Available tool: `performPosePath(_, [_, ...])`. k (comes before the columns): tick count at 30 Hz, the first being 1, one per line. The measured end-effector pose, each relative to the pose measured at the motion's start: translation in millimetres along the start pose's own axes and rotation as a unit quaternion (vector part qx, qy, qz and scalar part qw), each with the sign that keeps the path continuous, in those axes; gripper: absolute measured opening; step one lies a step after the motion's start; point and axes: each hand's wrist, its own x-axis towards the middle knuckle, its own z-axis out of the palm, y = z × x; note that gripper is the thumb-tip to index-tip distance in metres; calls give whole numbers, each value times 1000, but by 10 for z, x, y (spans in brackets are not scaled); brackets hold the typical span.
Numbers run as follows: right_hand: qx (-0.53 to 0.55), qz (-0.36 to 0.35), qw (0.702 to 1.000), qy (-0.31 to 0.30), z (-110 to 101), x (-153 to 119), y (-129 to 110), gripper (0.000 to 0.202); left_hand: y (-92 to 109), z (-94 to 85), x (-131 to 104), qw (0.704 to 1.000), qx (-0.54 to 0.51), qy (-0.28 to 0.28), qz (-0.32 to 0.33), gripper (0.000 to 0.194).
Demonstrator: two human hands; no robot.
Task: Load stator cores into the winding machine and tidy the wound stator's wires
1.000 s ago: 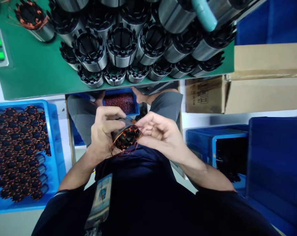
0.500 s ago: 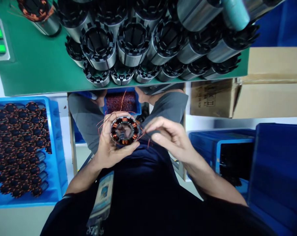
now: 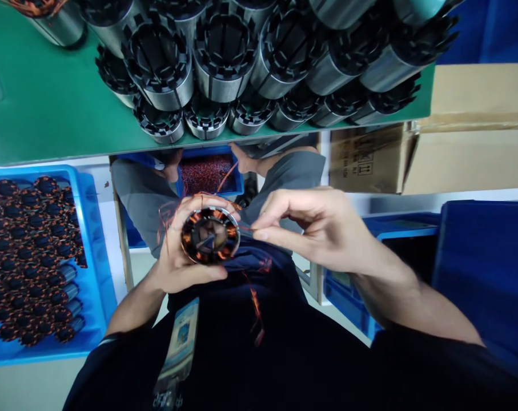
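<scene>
Badge (image 3: pixel 182 337) hanging on your dark shirt (image 3: pixel 301 342); beside it a blurred tuft of loose wire (image 3: pixel 255 302), dangling lower than half a second ago. Your left hand (image 3: pixel 177 268) wraps the copper-wound cylinder (image 3: pixel 224 252), open end up, fingers curled round, thumb along the near side. Your right hand (image 3: pixel 327 234) has turned, thumb and forefinger pinching, apparently on a thin red wire (image 3: pixel 245 229) reaching from the cylinder's side. Suggests one strand is being handled singly. Farther off: blue tray (image 3: pixel 87 228) of wound cylinders (image 3: pixel 36 240) at left; green table (image 3: pixel 48 114) bearing unwound cylinders (image 3: pixel 224 88).
</scene>
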Motion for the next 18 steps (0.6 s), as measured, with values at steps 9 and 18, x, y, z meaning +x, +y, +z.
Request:
performPosePath(9, [-90,-46,995,5,243,-70,293,17,-51,375,1,909,-343,122,-204,56])
performPosePath(18, [13,15,999,-43,28,-162,5,20,-144,211,-211,914,-326,105,-217,68])
